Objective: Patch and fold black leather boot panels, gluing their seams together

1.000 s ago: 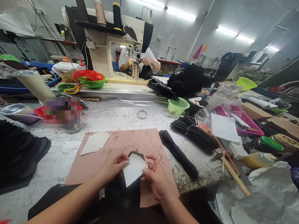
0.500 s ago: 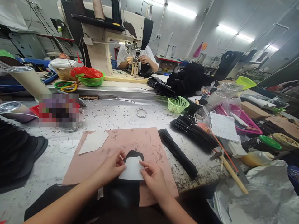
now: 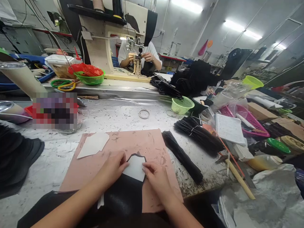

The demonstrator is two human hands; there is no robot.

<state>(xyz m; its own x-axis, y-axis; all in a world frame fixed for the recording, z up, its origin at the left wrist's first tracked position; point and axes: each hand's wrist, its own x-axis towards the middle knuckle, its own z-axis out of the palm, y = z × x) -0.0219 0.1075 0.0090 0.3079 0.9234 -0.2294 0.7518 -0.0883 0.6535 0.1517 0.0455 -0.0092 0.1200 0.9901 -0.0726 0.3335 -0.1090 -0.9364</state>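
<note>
Apparently, left hand (image 3: 116, 168), right hand (image 3: 156, 175) pinching white piece (image 3: 135, 167) edges, roomy pink mat (image 3: 133, 142) beyond

White piece (image 3: 134, 168) atop black panel (image 3: 125, 194)

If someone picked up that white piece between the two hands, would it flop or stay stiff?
The white piece looks thin, so it is probably very light. It shows no folds or creases, so it may stay fairly stiff, like card. Lying flat on the black sheet, it would likely slide if nudged, though I can't tell whether it is stuck down.
</note>
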